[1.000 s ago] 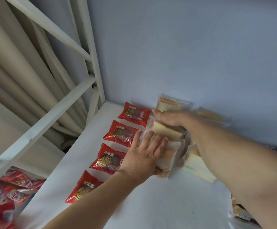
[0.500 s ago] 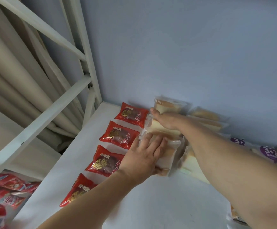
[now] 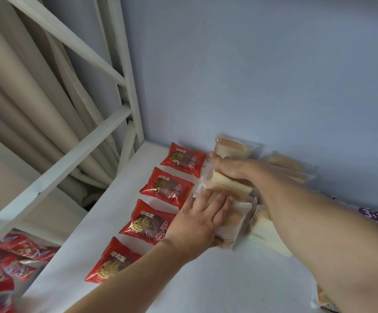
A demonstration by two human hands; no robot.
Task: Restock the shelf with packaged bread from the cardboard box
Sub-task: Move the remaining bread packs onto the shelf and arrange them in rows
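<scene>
Both hands on the clear-wrapped pale bread packs point(image 3: 226, 188) stacked on the white shelf point(image 3: 206, 288), just right of a column of four red foil snack packets point(image 3: 167, 188). Left hand point(image 3: 197, 224) lies flat on the near pack, fingers straight, thumb underneath its near edge. Right hand point(image 3: 231, 168) curls over the far pack, clamped on it. More bread packs point(image 3: 233, 146) lean against the blue wall point(image 3: 251, 75) behind. Cardboard box not visible.

Four red packets point(image 3: 172, 188) in a row on the white shelf point(image 3: 217, 279) are printed with "老北京" in gold and "枣糕" in red on a white panel. "3+2" is partly legible on a purple-and-white packet point(image 3: 369, 216) at the right edge.
</scene>
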